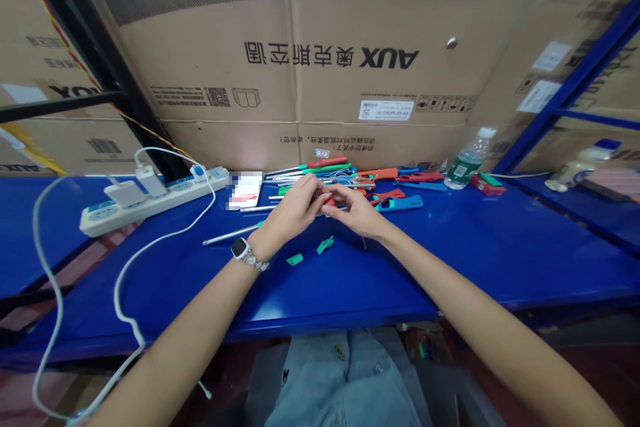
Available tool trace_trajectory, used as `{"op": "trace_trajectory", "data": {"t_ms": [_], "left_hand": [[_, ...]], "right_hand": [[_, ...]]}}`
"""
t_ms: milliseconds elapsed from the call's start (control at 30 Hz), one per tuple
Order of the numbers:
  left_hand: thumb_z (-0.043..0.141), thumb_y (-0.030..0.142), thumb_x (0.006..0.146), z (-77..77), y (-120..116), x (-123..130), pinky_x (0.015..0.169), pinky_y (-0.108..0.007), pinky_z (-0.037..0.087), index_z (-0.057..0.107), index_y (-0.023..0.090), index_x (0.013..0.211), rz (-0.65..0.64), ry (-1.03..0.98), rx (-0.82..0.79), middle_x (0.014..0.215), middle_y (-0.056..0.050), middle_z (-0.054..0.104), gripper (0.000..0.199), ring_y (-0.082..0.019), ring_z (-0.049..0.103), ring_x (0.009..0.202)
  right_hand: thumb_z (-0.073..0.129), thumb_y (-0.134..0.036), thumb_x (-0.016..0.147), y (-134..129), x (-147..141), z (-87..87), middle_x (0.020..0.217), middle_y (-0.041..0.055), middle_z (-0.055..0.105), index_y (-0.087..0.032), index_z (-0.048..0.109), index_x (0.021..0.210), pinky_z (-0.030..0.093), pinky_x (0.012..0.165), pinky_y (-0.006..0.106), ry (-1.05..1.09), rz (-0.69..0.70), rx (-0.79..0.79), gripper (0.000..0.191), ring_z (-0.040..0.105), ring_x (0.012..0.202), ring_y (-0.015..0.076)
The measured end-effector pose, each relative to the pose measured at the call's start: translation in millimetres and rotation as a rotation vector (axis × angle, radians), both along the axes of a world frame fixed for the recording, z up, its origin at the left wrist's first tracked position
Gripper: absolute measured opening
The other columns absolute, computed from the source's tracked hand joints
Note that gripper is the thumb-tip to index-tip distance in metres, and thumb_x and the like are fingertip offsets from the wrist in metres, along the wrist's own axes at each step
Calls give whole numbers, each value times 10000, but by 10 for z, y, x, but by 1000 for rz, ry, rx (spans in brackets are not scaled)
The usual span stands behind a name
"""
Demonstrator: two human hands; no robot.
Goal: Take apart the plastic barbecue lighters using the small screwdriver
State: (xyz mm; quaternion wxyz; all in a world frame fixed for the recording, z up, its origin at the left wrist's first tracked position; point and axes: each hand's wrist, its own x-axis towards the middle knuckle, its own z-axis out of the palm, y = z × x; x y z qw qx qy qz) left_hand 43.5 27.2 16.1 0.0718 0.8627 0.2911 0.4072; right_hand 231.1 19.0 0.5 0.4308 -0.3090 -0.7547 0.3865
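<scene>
Blue metal counter (450,260), cardboard boxes behind. Mid-frame, my left hand (290,213) and right hand (353,210) both pinch a small red plastic piece (329,201); likely light, stiff, slippery; best pinched at its ends. Green plastic bits (310,252) just below.

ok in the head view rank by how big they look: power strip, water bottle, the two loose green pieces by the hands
1. power strip
2. water bottle, though it lies farther back
3. two green pieces, too alike to rank
</scene>
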Motion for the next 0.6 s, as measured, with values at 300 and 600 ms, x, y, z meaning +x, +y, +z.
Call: {"op": "trace_trajectory", "data": {"t_ms": [300,600], "left_hand": [[517,170,958,192,-5,177,733,-365,491,559,183,842,196,232,-193,820,-75,630,124,-218,604,790],[386,188,1011,472,-150,169,781,-375,469,578,99,1030,167,643,105,987,-152,628,212,-259,613,879]], "right_hand": [[771,-356,750,20,-11,-79,702,-10,696,-178,621,994,432,466,225,70,-83,-223,338,574,508,121],[773,-333,732,-82,-32,-31,745,12,706,-191,651,1014,508,446,239,221,-67,-170,338,652,606,167]]}}
